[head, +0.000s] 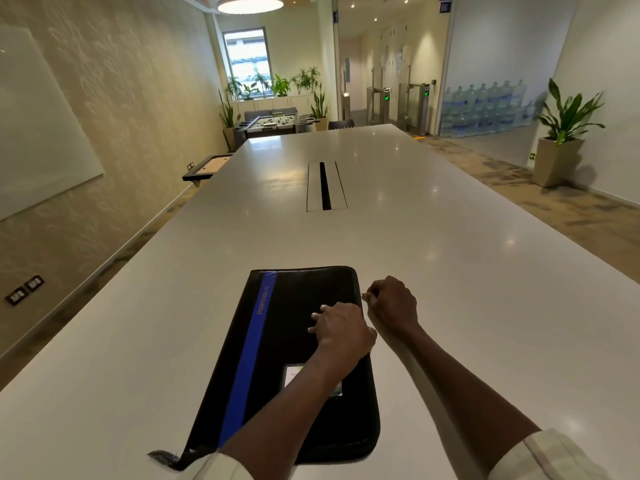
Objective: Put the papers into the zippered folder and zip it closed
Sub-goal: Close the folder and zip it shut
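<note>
- the black zippered folder (294, 341) lies closed and flat on the white table (450, 271), near its close end.
- left hand (341, 329) presses the cover, fingers spread fairly straight.
- right hand (393, 303) pinches what looks like the zipper pull (364, 296) at the folder's right edge.
- to zip well, i'd keep the cover pinned and draw steadily along the edge (slower round the corner).
- papers aren't visible; presumably inside.

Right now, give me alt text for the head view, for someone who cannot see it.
A closed black zippered folder with a blue stripe lies on a long white table; the left hand presses flat on its cover while the right hand pinches the zipper pull at its right edge.
</note>
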The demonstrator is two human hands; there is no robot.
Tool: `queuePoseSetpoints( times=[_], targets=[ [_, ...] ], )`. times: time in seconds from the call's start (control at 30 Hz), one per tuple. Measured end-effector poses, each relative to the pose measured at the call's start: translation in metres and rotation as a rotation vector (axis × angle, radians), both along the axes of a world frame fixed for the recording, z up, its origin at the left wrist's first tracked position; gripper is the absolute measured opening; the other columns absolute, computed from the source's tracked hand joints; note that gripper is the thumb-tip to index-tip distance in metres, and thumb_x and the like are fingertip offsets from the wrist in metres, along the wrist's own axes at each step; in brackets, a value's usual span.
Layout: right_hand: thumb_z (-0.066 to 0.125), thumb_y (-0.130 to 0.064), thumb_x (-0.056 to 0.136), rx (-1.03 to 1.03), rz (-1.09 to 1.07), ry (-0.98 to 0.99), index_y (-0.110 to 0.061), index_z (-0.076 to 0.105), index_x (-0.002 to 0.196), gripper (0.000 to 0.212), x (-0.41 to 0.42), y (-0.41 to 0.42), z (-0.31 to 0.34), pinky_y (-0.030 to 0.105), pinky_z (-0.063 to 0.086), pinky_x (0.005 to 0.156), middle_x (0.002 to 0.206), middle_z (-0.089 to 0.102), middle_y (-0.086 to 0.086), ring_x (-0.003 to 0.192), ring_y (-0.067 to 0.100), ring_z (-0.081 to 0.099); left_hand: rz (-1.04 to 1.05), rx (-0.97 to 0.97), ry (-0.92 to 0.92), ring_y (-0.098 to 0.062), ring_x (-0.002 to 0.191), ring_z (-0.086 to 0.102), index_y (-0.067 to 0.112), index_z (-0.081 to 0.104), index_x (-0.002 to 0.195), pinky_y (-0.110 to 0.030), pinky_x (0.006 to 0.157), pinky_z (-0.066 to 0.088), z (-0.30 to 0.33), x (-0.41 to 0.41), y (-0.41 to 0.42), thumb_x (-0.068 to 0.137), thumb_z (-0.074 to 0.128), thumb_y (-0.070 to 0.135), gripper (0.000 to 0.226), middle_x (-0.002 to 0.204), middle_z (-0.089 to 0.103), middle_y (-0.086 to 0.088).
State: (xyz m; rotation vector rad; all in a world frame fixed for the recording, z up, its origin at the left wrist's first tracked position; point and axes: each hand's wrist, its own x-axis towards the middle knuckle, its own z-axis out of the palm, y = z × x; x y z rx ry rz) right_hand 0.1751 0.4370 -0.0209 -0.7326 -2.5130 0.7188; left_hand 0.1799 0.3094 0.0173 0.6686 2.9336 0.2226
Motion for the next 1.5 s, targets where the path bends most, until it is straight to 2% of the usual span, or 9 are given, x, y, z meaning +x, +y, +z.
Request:
queuePoseSetpoints(
  times=[0.17,0.37,0.67,0.9,1.1,1.2,1.3,1.43,1.5],
  targets=[
    [0.06,-0.02,0.089,0.004,-0.03,0.027,-0.007,0.074,0.085,0.019,-0.01,-0.001,-0.001,0.034,0.049,0.068,0.093,0.063,0.013,0.082,0.033,0.065,0.004,0.078,-0.023,-0.045,0.116,0.056,0.001,0.062,0.116,-0.054,0.094,0.05,-0.006,0.0,0.005,0.088,0.054,0.026,0.038,0.124,0.06,-0.026],
    [0.057,-0.016,0.089,-0.034,-0.046,0.035,-0.003,0.073,0.086,0.02,-0.035,0.007,0.003,0.036,0.05,0.073,0.099,0.064,0.018,0.088,0.037,0.064,0.009,0.166,-0.039,-0.044,0.112,0.059,0.001,0.063,0.11,-0.053,0.091,0.052,-0.003,-0.002,0.002,0.085,0.058,0.026,0.036,0.117,0.063,-0.026],
    [0.061,-0.012,0.085,-0.045,0.059,0.022,0.001,0.073,0.08,0.019,-0.066,0.02,0.009,0.037,0.055,0.07,0.086,0.072,0.019,0.082,0.036,0.067,-0.028,0.061,-0.041,-0.046,0.125,0.047,0.002,0.059,0.116,-0.055,0.098,0.047,-0.006,0.0,-0.001,0.085,0.058,0.025,0.039,0.129,0.055,-0.027],
    [0.06,0.003,0.078,-0.119,0.12,-0.016,-0.011,0.075,0.079,0.02,-0.077,0.036,0.011,0.029,0.048,0.07,0.087,0.076,0.007,0.085,0.026,0.069,-0.141,0.082,0.117,-0.021,0.076,0.065,0.009,0.066,0.087,-0.03,0.067,0.055,0.013,-0.023,0.001,0.086,0.064,0.041,0.031,0.084,0.066,-0.008],
    [0.063,0.001,0.081,-0.17,0.167,-0.072,-0.01,0.078,0.089,0.019,-0.084,0.048,0.019,0.023,0.038,0.068,0.098,0.076,0.009,0.095,0.026,0.067,-0.277,0.26,0.212,-0.028,0.098,0.062,0.005,0.06,0.107,-0.037,0.083,0.051,0.024,-0.073,0.028,0.092,0.049,0.01,0.02,0.106,0.066,-0.015],
    [0.062,0.003,0.077,-0.199,0.155,-0.071,-0.011,0.077,0.085,0.022,-0.088,0.05,0.021,0.022,0.035,0.066,0.095,0.076,0.009,0.093,0.024,0.066,-0.314,0.293,0.094,-0.03,0.107,0.055,-0.001,0.058,0.112,-0.035,0.09,0.044,0.026,-0.104,0.047,0.091,0.049,0.005,0.024,0.114,0.061,-0.018],
    [0.064,0.0,0.076,-0.297,0.148,-0.061,-0.015,0.078,0.08,0.021,-0.089,0.051,0.02,0.025,0.046,0.072,0.087,0.076,0.006,0.089,0.021,0.069,-0.244,0.255,-0.048,-0.033,0.111,0.057,0.001,0.06,0.116,-0.037,0.089,0.048,0.026,-0.133,0.059,0.092,0.053,0.011,0.027,0.118,0.06,-0.02],
    [0.049,0.009,0.068,-0.54,0.075,0.05,-0.009,0.074,0.063,0.031,-0.089,0.053,0.014,0.047,0.058,0.07,0.06,0.07,0.009,0.059,0.025,0.067,-0.165,0.2,-0.158,-0.031,0.1,0.064,0.007,0.069,0.109,-0.036,0.083,0.054,0.024,-0.157,0.07,0.088,0.064,0.025,0.028,0.116,0.063,-0.018],
    [0.053,0.009,0.068,-0.578,0.041,0.068,-0.01,0.072,0.059,0.028,-0.089,0.052,0.013,0.045,0.06,0.067,0.055,0.069,0.009,0.052,0.02,0.066,-0.147,0.205,-0.189,-0.028,0.098,0.065,0.009,0.072,0.103,-0.035,0.081,0.055,0.024,-0.162,0.074,0.082,0.071,0.034,0.033,0.111,0.065,-0.015]
  ],
)
